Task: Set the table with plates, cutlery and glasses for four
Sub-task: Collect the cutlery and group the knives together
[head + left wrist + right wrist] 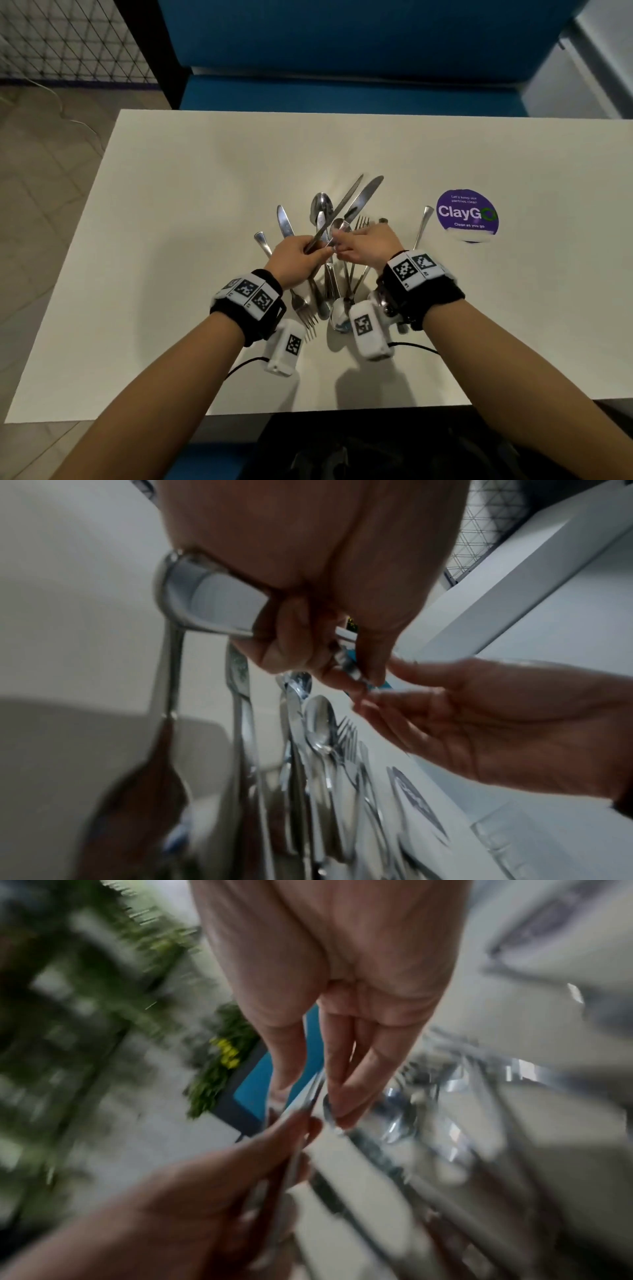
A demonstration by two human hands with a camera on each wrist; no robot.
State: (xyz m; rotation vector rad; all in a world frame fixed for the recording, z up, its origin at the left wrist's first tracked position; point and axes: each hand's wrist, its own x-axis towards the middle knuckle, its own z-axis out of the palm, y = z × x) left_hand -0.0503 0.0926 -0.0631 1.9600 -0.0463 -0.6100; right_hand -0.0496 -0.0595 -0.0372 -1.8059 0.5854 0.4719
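Observation:
A heap of steel cutlery point(320, 219) with knives, forks and spoons lies mid-table on the white table point(171, 240). My left hand point(298, 255) grips a table knife point(342, 202) lifted over the heap, blade pointing away to the right; its broad handle point(212, 601) sticks out under the palm. My right hand point(363, 245) meets it from the right, thumb and fingertips pinching the bowl of a spoon point(340, 226) beside the blade. In the blurred right wrist view the blade point(310, 1093) runs between thumb and fingers. No plates or glasses show in the head view.
A round purple ClayGo sticker point(466, 214) lies right of the heap, with one stray utensil handle point(423, 222) beside it. A blue bench point(342, 51) stands behind the far edge of the table, and tiled floor lies to the left.

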